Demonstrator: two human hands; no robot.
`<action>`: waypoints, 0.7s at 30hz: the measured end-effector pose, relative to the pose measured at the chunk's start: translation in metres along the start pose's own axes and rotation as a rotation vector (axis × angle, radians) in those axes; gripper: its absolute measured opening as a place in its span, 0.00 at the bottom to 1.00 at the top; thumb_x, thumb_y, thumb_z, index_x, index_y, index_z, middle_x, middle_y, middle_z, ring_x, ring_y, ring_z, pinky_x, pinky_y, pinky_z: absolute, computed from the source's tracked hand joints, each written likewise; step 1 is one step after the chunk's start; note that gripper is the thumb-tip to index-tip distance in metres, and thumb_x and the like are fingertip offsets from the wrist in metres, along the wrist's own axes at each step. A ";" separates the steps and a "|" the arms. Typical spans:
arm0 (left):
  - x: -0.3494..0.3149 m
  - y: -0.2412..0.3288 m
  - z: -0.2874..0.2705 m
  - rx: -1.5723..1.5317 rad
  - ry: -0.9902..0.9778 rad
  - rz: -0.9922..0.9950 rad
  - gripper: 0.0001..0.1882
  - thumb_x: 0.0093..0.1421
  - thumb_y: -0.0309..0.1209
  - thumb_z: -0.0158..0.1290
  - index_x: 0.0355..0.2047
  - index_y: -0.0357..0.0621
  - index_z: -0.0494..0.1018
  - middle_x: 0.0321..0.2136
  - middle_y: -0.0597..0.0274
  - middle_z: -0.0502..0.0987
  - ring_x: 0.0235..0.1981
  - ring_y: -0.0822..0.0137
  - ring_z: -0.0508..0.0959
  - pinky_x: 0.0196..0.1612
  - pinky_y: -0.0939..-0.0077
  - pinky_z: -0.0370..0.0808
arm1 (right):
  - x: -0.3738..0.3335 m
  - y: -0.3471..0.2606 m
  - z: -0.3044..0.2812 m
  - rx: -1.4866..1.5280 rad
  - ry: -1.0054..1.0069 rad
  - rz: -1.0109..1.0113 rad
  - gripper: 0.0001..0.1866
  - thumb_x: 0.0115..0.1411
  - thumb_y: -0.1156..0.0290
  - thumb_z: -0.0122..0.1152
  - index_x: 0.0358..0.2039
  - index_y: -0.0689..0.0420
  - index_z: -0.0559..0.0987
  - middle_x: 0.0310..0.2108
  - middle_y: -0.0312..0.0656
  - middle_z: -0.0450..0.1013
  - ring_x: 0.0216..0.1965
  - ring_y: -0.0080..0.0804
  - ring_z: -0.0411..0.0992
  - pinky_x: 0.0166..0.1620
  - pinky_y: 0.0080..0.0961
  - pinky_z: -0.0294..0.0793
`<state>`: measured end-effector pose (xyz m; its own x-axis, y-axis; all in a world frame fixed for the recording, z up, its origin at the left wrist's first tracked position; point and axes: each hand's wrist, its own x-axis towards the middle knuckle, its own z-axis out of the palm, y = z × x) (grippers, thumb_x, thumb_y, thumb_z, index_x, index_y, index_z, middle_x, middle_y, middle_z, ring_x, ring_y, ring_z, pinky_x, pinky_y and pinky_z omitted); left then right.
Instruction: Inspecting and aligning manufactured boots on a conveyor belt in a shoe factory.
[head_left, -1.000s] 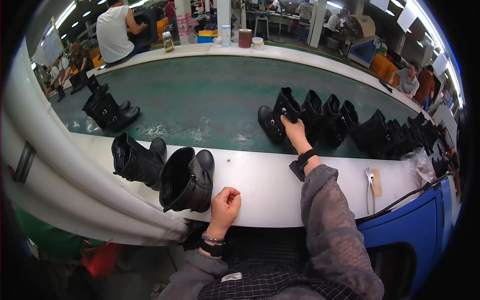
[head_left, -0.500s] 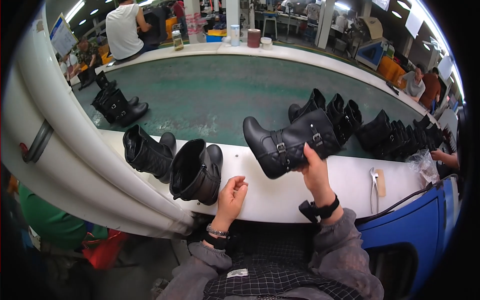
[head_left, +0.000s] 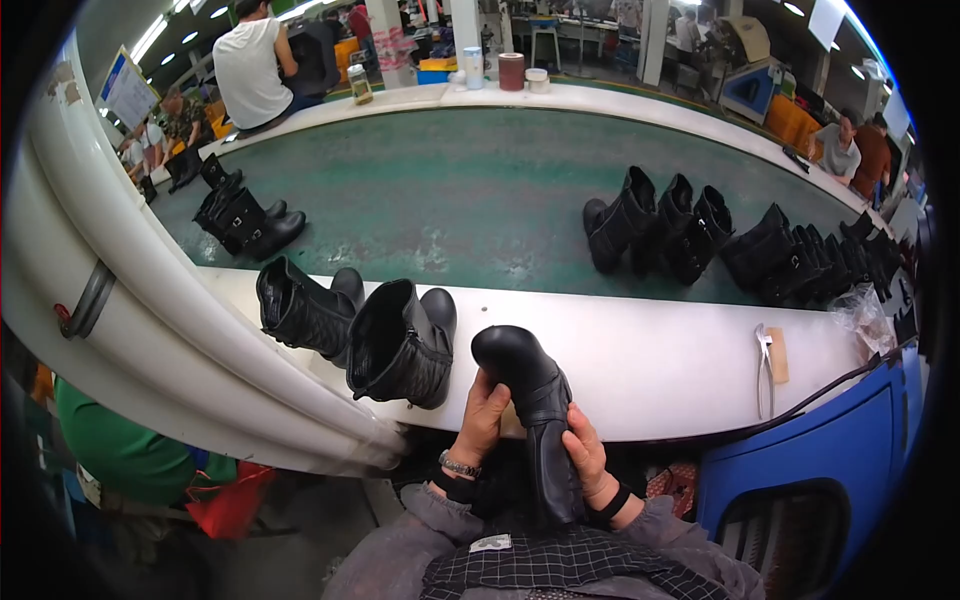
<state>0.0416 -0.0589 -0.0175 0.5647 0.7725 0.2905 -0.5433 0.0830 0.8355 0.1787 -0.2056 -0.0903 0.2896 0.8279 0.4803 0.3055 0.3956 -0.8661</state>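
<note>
A black boot (head_left: 543, 430) is held between both hands close to my body, its rounded toe pointing away from me and its shaft toward my apron. My left hand (head_left: 483, 418) grips it near the foot, thumb up against the side. Around the shaft on the other side, my right hand (head_left: 588, 452) is closed, fingers partly hidden behind it. Just left of the held boot stands an upright black quilted boot (head_left: 400, 350), with another black boot (head_left: 308, 310) beyond it, both on the white ledge (head_left: 650, 365).
Pliers (head_left: 765, 370) lie beside a tan strip on the ledge at right, near a crumpled clear bag (head_left: 862, 322). Several black boots (head_left: 690, 235) stand on the green belt (head_left: 420, 190). A blue machine (head_left: 810, 450) borders my right; white pipes (head_left: 190, 330) curve along my left.
The boot has swung from the upper right down toward my body, toe now facing away. My left hand, empty before, has taken hold of it too.
</note>
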 end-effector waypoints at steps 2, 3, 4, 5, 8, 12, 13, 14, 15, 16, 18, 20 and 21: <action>0.002 -0.002 -0.003 0.007 0.012 0.001 0.31 0.67 0.37 0.50 0.65 0.39 0.54 0.59 0.59 0.65 0.60 0.67 0.64 0.63 0.71 0.59 | 0.020 -0.009 0.002 -0.299 0.047 -0.445 0.23 0.59 0.82 0.56 0.55 0.53 0.71 0.61 0.51 0.62 0.62 0.55 0.62 0.63 0.45 0.61; 0.000 -0.003 -0.004 0.018 -0.005 -0.005 0.31 0.67 0.37 0.50 0.65 0.39 0.54 0.59 0.59 0.65 0.60 0.67 0.64 0.63 0.71 0.59 | 0.022 -0.012 0.003 -0.366 0.071 -0.512 0.23 0.60 0.81 0.56 0.56 0.56 0.68 0.62 0.52 0.62 0.61 0.52 0.63 0.63 0.43 0.63; 0.000 -0.003 -0.004 0.027 -0.025 -0.011 0.31 0.67 0.38 0.50 0.65 0.39 0.54 0.59 0.59 0.65 0.60 0.67 0.64 0.63 0.71 0.58 | 0.023 -0.014 0.004 -0.436 0.097 -0.578 0.23 0.61 0.80 0.55 0.57 0.58 0.65 0.62 0.54 0.61 0.61 0.49 0.64 0.62 0.41 0.64; 0.001 -0.003 -0.004 0.025 -0.027 -0.013 0.31 0.67 0.38 0.50 0.65 0.39 0.54 0.59 0.59 0.65 0.60 0.67 0.64 0.63 0.71 0.58 | 0.025 -0.017 0.005 -0.439 0.098 -0.576 0.23 0.61 0.80 0.55 0.57 0.58 0.65 0.62 0.54 0.61 0.61 0.49 0.64 0.62 0.41 0.64; 0.000 0.002 -0.001 -0.008 -0.038 -0.063 0.32 0.67 0.39 0.49 0.66 0.39 0.52 0.60 0.59 0.63 0.61 0.66 0.63 0.64 0.71 0.57 | 0.028 -0.028 0.011 -0.602 0.146 -0.573 0.26 0.57 0.79 0.60 0.56 0.58 0.64 0.58 0.59 0.64 0.57 0.52 0.68 0.57 0.40 0.71; 0.005 0.014 0.004 0.035 -0.037 -0.095 0.33 0.68 0.42 0.46 0.67 0.39 0.50 0.62 0.58 0.60 0.62 0.65 0.60 0.64 0.71 0.55 | 0.036 -0.037 0.024 -0.501 0.228 -0.508 0.22 0.56 0.81 0.58 0.52 0.61 0.70 0.57 0.63 0.65 0.55 0.57 0.69 0.56 0.42 0.72; 0.007 0.018 0.006 0.041 -0.038 -0.117 0.33 0.68 0.42 0.45 0.66 0.38 0.50 0.62 0.58 0.60 0.63 0.65 0.60 0.64 0.71 0.54 | 0.038 -0.041 0.027 -0.493 0.246 -0.462 0.22 0.56 0.81 0.58 0.52 0.61 0.70 0.56 0.63 0.65 0.55 0.56 0.69 0.56 0.41 0.72; 0.009 0.020 0.007 0.047 -0.038 -0.139 0.33 0.68 0.43 0.44 0.66 0.38 0.50 0.63 0.57 0.59 0.63 0.65 0.60 0.64 0.71 0.54 | 0.040 -0.043 0.031 -0.483 0.264 -0.416 0.22 0.56 0.82 0.58 0.52 0.62 0.70 0.56 0.63 0.66 0.55 0.56 0.70 0.56 0.40 0.73; 0.011 0.020 0.007 0.068 -0.030 -0.127 0.31 0.69 0.46 0.41 0.65 0.39 0.53 0.60 0.57 0.63 0.61 0.65 0.63 0.63 0.71 0.58 | 0.041 -0.044 0.034 -0.520 0.247 -0.382 0.22 0.54 0.82 0.59 0.52 0.64 0.71 0.55 0.63 0.67 0.55 0.55 0.70 0.55 0.39 0.73; 0.008 0.021 0.005 0.068 -0.039 -0.136 0.31 0.69 0.46 0.41 0.65 0.39 0.53 0.60 0.57 0.63 0.61 0.65 0.63 0.63 0.71 0.58 | 0.039 -0.047 0.038 -0.513 0.226 -0.343 0.23 0.54 0.80 0.60 0.53 0.64 0.71 0.55 0.62 0.67 0.55 0.54 0.70 0.56 0.38 0.72; 0.002 0.019 -0.001 -0.300 0.068 -0.426 0.30 0.69 0.49 0.38 0.64 0.43 0.55 0.57 0.58 0.67 0.56 0.66 0.68 0.59 0.72 0.64 | 0.039 -0.057 0.044 -0.641 0.148 -0.351 0.28 0.54 0.80 0.59 0.57 0.63 0.68 0.60 0.63 0.61 0.59 0.56 0.65 0.60 0.41 0.67; -0.008 0.060 0.043 -0.090 -0.026 -0.121 0.30 0.69 0.51 0.36 0.64 0.47 0.56 0.54 0.58 0.70 0.52 0.67 0.72 0.55 0.73 0.70 | 0.035 -0.061 0.051 -0.715 0.121 -0.326 0.31 0.53 0.81 0.58 0.60 0.63 0.65 0.62 0.63 0.57 0.62 0.57 0.61 0.61 0.43 0.65; -0.006 0.057 0.032 -0.326 0.055 -0.347 0.29 0.69 0.51 0.36 0.64 0.49 0.56 0.53 0.58 0.70 0.51 0.67 0.73 0.54 0.74 0.70 | 0.033 -0.064 0.055 -0.785 0.080 -0.318 0.34 0.53 0.81 0.57 0.62 0.63 0.62 0.64 0.64 0.53 0.64 0.58 0.58 0.62 0.44 0.63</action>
<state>0.0268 -0.0793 0.0436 0.7182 0.6957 -0.0126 -0.4999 0.5285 0.6861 0.1190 -0.1816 -0.0261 0.1379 0.6816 0.7187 0.9153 0.1895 -0.3554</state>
